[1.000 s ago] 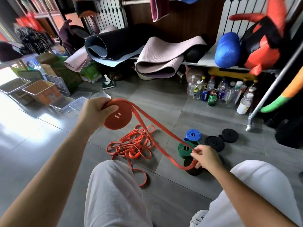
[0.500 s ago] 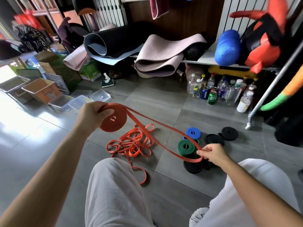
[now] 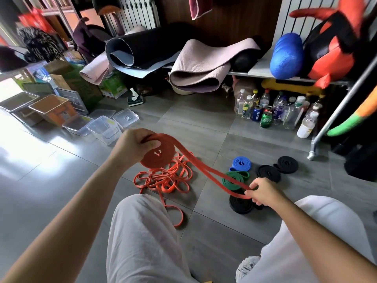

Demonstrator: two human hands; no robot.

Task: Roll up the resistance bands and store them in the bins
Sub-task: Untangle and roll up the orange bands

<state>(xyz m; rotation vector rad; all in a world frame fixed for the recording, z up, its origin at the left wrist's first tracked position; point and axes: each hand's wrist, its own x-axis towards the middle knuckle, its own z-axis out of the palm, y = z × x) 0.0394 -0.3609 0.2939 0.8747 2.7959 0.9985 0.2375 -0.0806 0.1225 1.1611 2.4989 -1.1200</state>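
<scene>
My left hand [image 3: 132,147] grips a partly rolled orange resistance band [image 3: 158,154], a flat coil held above the floor. Its loose tail runs down to the right, where my right hand [image 3: 263,192] pinches the looped end. Under the coil, thin orange bands [image 3: 165,178] lie tangled on the tiles. Rolled bands sit on the floor by my right hand: a blue one [image 3: 240,163], a green one [image 3: 234,179], two black ones [image 3: 268,173] [image 3: 287,164], and another black one [image 3: 241,204] partly hidden under my right hand.
Clear plastic bins [image 3: 104,127] and an orange bin [image 3: 53,108] stand on the floor at the left. Bottles and cans [image 3: 265,113] crowd under a shelf carrying rolled yoga mats [image 3: 200,68]. A metal rack leg [image 3: 314,148] stands at the right. My knees fill the foreground.
The coil in my left hand has tilted flatter and the free tail has grown shorter. My right hand has kept its hold on the looped end, near the rolled bands.
</scene>
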